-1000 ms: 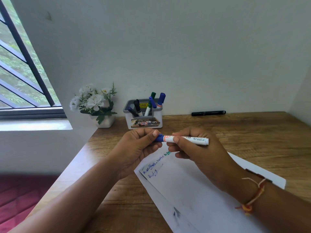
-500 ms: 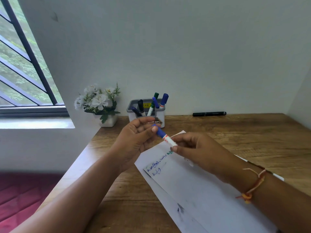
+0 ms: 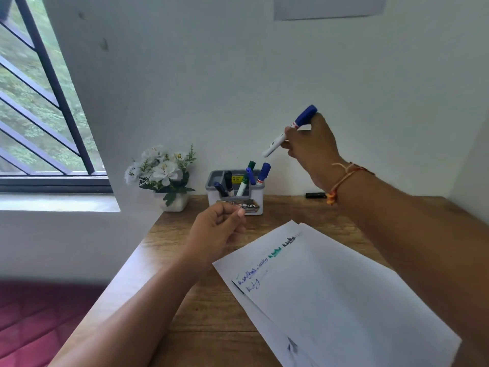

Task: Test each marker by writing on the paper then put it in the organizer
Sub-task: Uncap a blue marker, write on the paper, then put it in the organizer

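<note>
My right hand [image 3: 311, 147] holds a white marker with a blue cap [image 3: 289, 131] in the air, above and to the right of the grey organizer [image 3: 235, 205]; the cap end points up and right. Several markers, blue, green and black, stand in the organizer. My left hand [image 3: 219, 229] hovers in front of the organizer with fingers curled and nothing visible in it. White paper sheets [image 3: 330, 295] with blue, green and black scribbles lie on the wooden desk [image 3: 185, 313].
A white pot of white flowers [image 3: 164, 176] stands left of the organizer. A black marker [image 3: 315, 195] lies by the wall behind my right wrist. The desk meets walls at the back and right, with a window on the left.
My left hand let go of the blue cap end. My right hand lifted the marker up and right, off the paper to above the organizer. The camera view tilted up.
</note>
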Available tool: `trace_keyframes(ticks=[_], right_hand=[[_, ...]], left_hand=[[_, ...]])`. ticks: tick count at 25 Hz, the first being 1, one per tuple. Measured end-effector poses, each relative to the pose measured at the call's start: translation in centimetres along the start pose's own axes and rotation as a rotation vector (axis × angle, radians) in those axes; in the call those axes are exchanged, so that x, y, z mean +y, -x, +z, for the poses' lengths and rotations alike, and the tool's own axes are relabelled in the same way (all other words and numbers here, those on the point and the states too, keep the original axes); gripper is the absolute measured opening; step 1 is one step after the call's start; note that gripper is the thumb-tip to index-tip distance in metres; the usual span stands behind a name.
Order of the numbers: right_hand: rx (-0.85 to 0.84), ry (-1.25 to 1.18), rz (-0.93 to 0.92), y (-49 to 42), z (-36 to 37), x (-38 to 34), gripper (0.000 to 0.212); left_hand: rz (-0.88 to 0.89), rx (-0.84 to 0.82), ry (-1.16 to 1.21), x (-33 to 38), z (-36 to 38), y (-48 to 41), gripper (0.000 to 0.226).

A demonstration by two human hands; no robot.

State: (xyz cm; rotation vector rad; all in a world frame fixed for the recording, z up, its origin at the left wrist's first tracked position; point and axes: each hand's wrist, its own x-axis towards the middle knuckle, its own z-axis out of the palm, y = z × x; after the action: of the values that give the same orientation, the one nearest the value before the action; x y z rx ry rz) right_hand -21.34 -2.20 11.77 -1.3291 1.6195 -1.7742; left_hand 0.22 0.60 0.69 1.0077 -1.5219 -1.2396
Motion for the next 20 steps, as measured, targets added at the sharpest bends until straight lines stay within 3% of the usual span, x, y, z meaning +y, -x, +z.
trace_keyframes(ticks=[7,12,15,18,20], right_hand=[[-0.121,0.190,0.063,-1.7,3.3,2.7,0.018],[-0.228,0.204,0.133,-1.2,3.0,3.7,0.042],[-0.236,0.173,0.103,-1.7,0.8,4.0,0.042],[-0.128,0.667,-0.047,-2.3,-3.5,6.5,0.032],[-0.208,0.965,-0.017,-2.1,-6.3,9.5,0.032]], left_hand=[[0.031,-0.019,-0.056,-0.3,-0.1,-0.1,0.020],[0.039,-0.045,-0.107,-0.5,0.1,-0.1,0.022],[0.044,-0.054,-0.117,-0.6,0.2,-0.2,0.022],[0.047,-0.068,-0.131,-0.7,0.1,-0.2,0.023],[0.047,-0.081,-0.162,-0.8,0.1,-0.2,0.020]])
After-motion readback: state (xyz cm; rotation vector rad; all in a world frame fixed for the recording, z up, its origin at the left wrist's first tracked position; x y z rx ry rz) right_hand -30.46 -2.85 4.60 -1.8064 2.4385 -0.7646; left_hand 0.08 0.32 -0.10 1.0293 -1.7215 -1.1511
